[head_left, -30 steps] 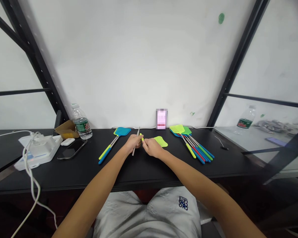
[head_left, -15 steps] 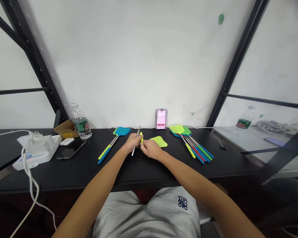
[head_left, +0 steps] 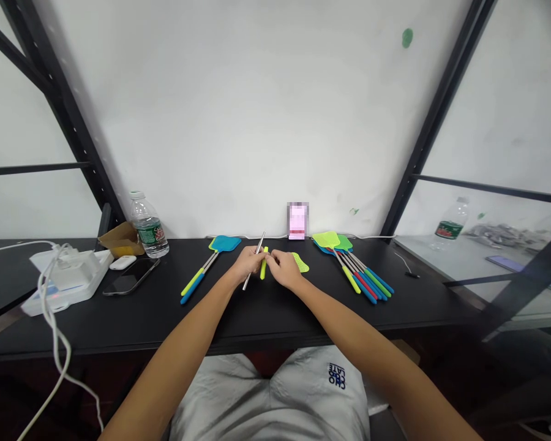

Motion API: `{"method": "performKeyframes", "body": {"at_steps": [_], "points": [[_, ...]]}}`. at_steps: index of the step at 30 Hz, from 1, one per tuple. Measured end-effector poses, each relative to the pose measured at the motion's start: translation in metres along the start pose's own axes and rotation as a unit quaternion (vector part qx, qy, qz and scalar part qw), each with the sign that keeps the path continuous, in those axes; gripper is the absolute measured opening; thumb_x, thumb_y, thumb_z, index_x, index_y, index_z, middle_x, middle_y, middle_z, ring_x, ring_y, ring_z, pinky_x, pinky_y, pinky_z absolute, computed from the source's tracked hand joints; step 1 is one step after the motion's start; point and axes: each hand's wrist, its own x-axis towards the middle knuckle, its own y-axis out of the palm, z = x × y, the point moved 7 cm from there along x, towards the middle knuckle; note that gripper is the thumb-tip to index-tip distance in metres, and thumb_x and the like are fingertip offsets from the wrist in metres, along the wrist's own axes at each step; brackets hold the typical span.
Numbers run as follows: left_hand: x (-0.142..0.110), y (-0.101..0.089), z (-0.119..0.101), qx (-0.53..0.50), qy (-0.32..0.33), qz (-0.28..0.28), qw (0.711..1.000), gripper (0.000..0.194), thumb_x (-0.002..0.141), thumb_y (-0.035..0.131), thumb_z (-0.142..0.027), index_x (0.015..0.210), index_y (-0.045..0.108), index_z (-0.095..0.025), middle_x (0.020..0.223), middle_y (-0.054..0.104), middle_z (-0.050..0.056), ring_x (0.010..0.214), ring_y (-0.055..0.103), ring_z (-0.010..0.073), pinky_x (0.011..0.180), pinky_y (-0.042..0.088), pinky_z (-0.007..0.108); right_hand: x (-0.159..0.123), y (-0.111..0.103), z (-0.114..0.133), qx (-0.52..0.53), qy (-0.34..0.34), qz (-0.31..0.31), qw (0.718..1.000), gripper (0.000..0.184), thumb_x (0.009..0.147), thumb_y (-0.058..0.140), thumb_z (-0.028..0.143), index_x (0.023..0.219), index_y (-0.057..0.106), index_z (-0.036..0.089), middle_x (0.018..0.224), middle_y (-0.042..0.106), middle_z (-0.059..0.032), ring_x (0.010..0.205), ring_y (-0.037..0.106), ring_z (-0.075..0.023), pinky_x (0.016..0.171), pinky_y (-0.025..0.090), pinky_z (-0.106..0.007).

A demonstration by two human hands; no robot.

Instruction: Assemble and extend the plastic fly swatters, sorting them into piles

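My left hand (head_left: 247, 263) is closed around a thin silver metal rod (head_left: 259, 244), which slants up and to the right. A short yellow-green handle (head_left: 263, 269) stands nearly upright between my hands, touching the left fingertips. My right hand (head_left: 283, 269) pinches the handle near its upper part, its fingers bent inwards. Just behind the right hand lies a yellow-green mesh swatter head (head_left: 301, 262), partly covered by that hand. To the left rest two fly swatters, with a blue head (head_left: 228, 243) over a yellow-green one.
At the right lies a fanned pile of several fly swatters (head_left: 358, 269). A blurred phone (head_left: 298, 220) leans on the wall. On the left are a water bottle (head_left: 150, 229), a cardboard box (head_left: 122, 239), a dark phone (head_left: 131, 277), a white case (head_left: 123, 263) and a power strip (head_left: 68, 282).
My right hand has shifted slightly upward, its fingers now higher on the yellow-green handle. More of the handle shows below the fingers. The rod has tilted a little further right.
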Motion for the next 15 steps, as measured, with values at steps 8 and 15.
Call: {"method": "performKeyframes", "body": {"at_steps": [8, 15], "points": [[-0.007, 0.024, 0.005, 0.051, 0.0, 0.105, 0.993, 0.038, 0.071, 0.07, -0.039, 0.061, 0.039, -0.019, 0.039, 0.03, -0.011, 0.033, 0.026, 0.0029, 0.035, 0.016, 0.019, 0.008, -0.008, -0.019, 0.062, 0.043, -0.047, 0.996, 0.044, 0.09, 0.046, 0.05, 0.058, 0.044, 0.02, 0.055, 0.048, 0.0033, 0.055, 0.043, -0.0119, 0.055, 0.029, -0.025], [-0.008, 0.032, 0.008, 0.104, 0.011, 0.141, 0.984, 0.026, 0.072, 0.06, -0.029, 0.061, 0.038, -0.02, 0.042, 0.031, -0.01, 0.036, 0.027, 0.0036, 0.037, 0.017, 0.019, 0.011, -0.006, -0.021, 0.11, 0.033, -0.012, 0.993, 0.044, 0.092, 0.042, 0.048, 0.06, 0.049, 0.019, 0.059, 0.053, 0.0015, 0.059, 0.047, -0.013, 0.058, 0.031, -0.025]]}}
